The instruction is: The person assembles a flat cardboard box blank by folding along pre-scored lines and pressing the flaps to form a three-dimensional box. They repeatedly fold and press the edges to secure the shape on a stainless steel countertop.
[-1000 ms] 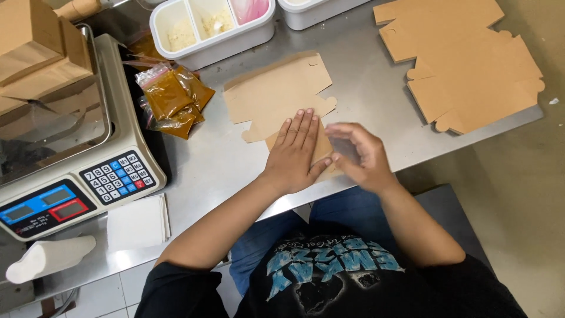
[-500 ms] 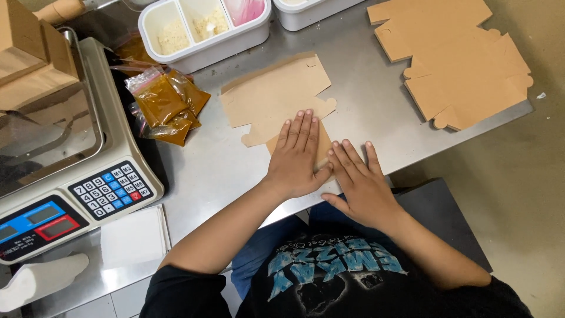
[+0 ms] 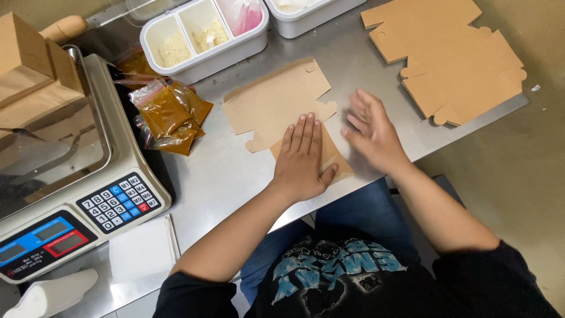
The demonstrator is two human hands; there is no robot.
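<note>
A flat brown cardboard box blank (image 3: 275, 101) lies on the steel table (image 3: 235, 171), one flap folded toward me. My left hand (image 3: 301, 159) presses flat on that folded flap, fingers together and pointing away. My right hand (image 3: 372, 132) hovers just right of the blank, blurred, fingers spread, holding nothing. A stack of more flat brown blanks (image 3: 447, 56) lies at the far right of the table.
A digital weighing scale (image 3: 65, 200) with a keypad stands at the left, brown boxes (image 3: 29, 76) on it. Sachets of brown sauce (image 3: 168, 115) lie beside it. A white divided tray (image 3: 200, 35) with food sits at the back. White paper (image 3: 141, 250) lies near the front edge.
My right hand has lifted off the folded flap and swung right and away from me. My left hand stays pressed on the cardboard.
</note>
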